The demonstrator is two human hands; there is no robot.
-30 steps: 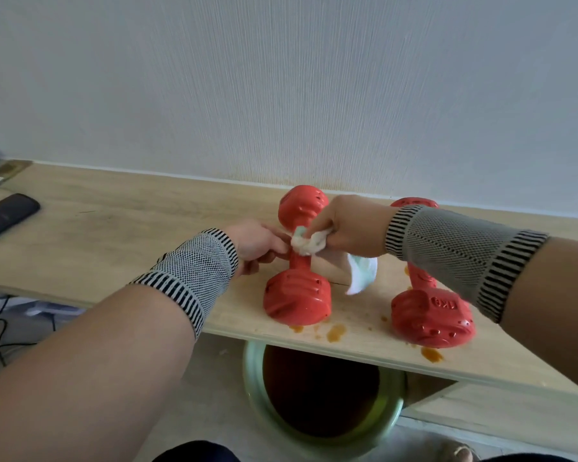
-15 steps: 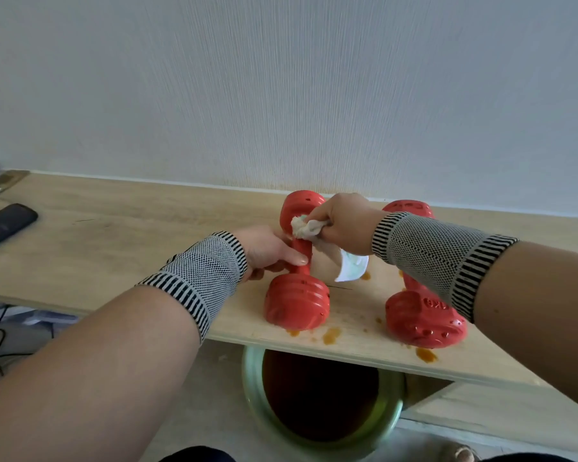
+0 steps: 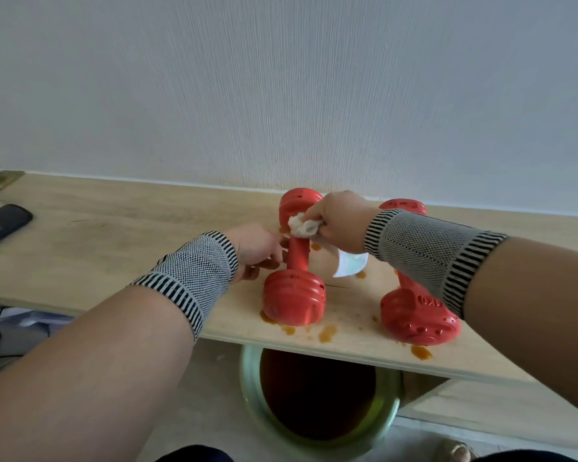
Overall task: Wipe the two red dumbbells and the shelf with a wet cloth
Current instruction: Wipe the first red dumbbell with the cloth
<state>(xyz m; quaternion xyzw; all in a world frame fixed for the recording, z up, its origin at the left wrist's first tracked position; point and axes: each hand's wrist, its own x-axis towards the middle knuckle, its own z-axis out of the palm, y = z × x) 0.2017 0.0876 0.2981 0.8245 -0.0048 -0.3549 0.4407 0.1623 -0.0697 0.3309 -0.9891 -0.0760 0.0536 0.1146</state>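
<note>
Basin [image 3: 252,388] under shelf [image 3: 80,248] holds dark brown liquid [image 3: 314,395].

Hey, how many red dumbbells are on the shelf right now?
2. The left dumbbell lies between both hands, under the cloth. The right dumbbell lies beside it, partly hidden by the right forearm.

Red dumbbells [image 3: 294,295], white cloth [image 3: 302,225], orange stains [image 3: 327,333], striped wristbands [image 3: 194,278]
</note>
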